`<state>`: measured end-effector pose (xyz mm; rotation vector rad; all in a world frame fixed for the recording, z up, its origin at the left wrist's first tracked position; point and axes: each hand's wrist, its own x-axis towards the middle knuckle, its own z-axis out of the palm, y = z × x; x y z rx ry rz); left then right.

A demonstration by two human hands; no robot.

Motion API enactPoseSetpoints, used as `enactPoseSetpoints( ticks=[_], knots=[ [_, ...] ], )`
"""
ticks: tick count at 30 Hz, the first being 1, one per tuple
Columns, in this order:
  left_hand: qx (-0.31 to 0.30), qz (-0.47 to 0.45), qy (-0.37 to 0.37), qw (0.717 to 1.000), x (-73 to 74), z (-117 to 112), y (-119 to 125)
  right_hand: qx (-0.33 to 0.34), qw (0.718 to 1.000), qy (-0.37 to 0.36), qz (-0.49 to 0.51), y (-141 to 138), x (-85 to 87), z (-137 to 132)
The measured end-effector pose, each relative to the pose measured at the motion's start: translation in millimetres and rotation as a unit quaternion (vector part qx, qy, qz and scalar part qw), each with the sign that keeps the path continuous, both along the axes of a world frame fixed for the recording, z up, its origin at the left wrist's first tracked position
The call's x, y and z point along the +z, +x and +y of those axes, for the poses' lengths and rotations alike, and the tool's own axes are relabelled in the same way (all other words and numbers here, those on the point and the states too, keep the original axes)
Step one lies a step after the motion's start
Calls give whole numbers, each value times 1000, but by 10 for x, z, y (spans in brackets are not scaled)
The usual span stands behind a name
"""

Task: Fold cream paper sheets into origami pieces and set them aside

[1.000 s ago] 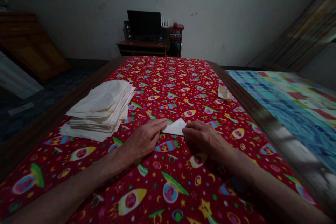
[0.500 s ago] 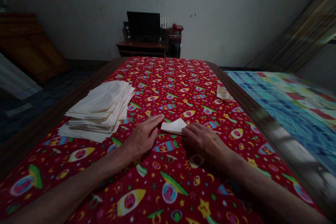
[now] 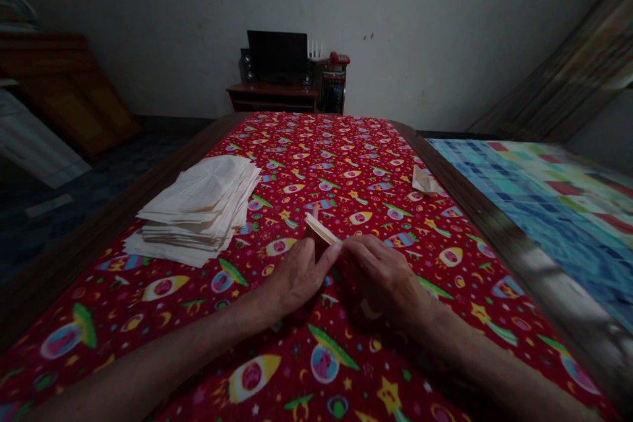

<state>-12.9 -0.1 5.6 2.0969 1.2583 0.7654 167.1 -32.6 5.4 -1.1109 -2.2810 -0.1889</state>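
A small folded piece of paper (image 3: 322, 232) is held between my hands, tilted up from the red patterned cloth (image 3: 316, 165). My left hand (image 3: 299, 270) grips it from the left, thumb on the near side and fingers mostly behind it. At its right end, my right hand (image 3: 388, 270) pinches the corner with curled fingers, close to the left thumb. A stack of loose paper sheets (image 3: 198, 204) lies to the left of my hands. Off to the right, another folded paper piece (image 3: 424, 181) rests near the cloth's edge.
The cloth covers a dark wooden table (image 3: 475, 204). Against the wall stands a small desk with a monitor (image 3: 277, 56) and speakers. A bed with a checked cover (image 3: 534, 211) adjoins on the right; a wooden cabinet (image 3: 69, 92) is at the far left.
My left hand has gone from lying beside the folded paper to gripping it. The paper is now raised and turned edge-up, with my right hand still at its right end.
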Motion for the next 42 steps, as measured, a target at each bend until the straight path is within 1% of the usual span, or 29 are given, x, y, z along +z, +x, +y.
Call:
enactPoseSetpoints(
  ticks=[4,7,9,11,13,15,18,20,22,24,26,28,31,34,37,39,42],
  knots=[
    [6,-17,41,999,-26,10,47,-8,999,5,40,-54,-29,-7],
    [12,-2,46,999,-42,14,56,-20,999,1,49,-71,-61,10],
    [35,26,39,998,-44,17,68,-41,998,7,46,-81,-66,17],
    [42,42,44,997,-46,22,86,-80,996,23,19,-92,-48,12],
    [19,42,58,997,-49,26,101,-126,991,48,-22,-100,-14,2],
    [-10,23,74,997,-48,26,106,-155,984,69,-51,-96,21,-3],
    [-49,-34,74,995,-18,31,81,-145,986,78,-36,-51,48,14],
    [-84,-72,63,992,16,52,47,-135,989,65,-2,-6,46,36],
    [-100,-92,69,988,40,92,9,-127,991,26,42,34,35,56],
    [-91,-87,85,988,35,146,-30,-118,989,-41,83,61,19,68],
    [-80,-71,101,989,-3,199,-62,-115,981,-106,113,74,-2,73],
    [-76,-55,113,989,-56,241,-83,-121,974,-140,128,73,-23,71],
    [-77,-32,140,987,-119,276,-90,-119,972,-149,141,45,-49,51],
    [-103,-23,138,985,-126,294,-92,-90,974,-154,139,-3,-65,16],
    [-125,-30,126,984,-90,300,-100,-71,980,-149,112,-40,-65,-13],
    [-124,-41,119,984,-51,286,-95,-79,983,-144,89,-48,-48,-19],
    [-120,-72,83,987,10,230,-59,-99,982,-152,57,-43,-8,-6]
  ],
)
